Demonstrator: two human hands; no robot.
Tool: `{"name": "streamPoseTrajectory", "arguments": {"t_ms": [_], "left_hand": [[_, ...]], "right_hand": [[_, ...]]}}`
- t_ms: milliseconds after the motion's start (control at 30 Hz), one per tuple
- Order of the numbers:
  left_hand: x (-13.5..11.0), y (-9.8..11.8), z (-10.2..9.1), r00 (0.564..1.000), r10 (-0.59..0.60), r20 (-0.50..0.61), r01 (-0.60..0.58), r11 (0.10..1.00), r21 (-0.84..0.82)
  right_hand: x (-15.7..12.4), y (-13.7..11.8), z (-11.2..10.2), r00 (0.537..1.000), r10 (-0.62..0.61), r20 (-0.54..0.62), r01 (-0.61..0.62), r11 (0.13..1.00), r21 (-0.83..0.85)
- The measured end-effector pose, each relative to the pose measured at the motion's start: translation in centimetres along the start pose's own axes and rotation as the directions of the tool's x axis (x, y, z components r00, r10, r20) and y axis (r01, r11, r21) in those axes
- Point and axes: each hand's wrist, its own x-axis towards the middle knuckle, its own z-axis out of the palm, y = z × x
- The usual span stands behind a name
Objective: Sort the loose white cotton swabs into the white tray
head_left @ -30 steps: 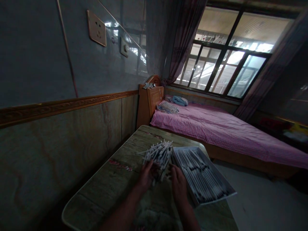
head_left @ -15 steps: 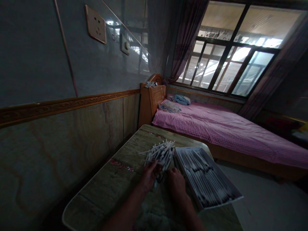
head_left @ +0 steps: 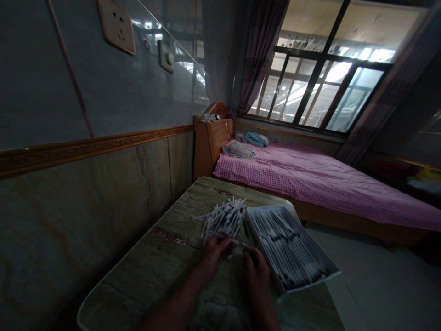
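Note:
A loose pile of thin white sticks (head_left: 222, 217) lies on a small wooden table (head_left: 148, 271). Right of the pile stands a shallow white tray (head_left: 330, 269) filled with many more sticks laid side by side. My left hand (head_left: 215, 252) is at the near end of the pile, its fingers curled round one white stick (head_left: 231, 240) that reaches across toward my right hand (head_left: 257, 269). My right hand is closed beside the tray's near left corner and seems to pinch that stick's other end. The room is dim, so the fingertips are hard to read.
The table stands against a tiled wall (head_left: 86, 184) on the left with a socket (head_left: 117, 26) above. Beyond the table is a bed with a pink checked sheet (head_left: 310, 179), a wooden headboard (head_left: 210, 138), and a barred window (head_left: 320, 87). Bare floor (head_left: 372, 285) lies to the right.
Both hands drew back a little from the pile toward me, and a single stick now spans between them. The view shifted slightly left.

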Motion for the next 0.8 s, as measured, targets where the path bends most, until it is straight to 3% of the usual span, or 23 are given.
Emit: {"name": "streamPoseTrajectory", "arguments": {"t_ms": [333, 633, 800], "left_hand": [[-0.4, 0.2, 0.3, 0.999, 0.022, 0.031, -0.024, 0.998, 0.054], [0.1, -0.2, 0.2, 0.996, 0.048, 0.080, -0.055, 0.995, 0.087], [0.0, -0.1, 0.2, 0.999, 0.029, 0.046, -0.035, 0.990, 0.138]], "right_hand": [[-0.9, -1.1, 0.6, 1.000, -0.029, -0.012, 0.029, 0.997, 0.067], [-0.8, -1.8, 0.9, 0.989, -0.098, 0.107, 0.088, 0.992, 0.093], [-0.7, -1.0, 0.7, 0.999, -0.031, -0.015, 0.032, 0.998, 0.062]]}}
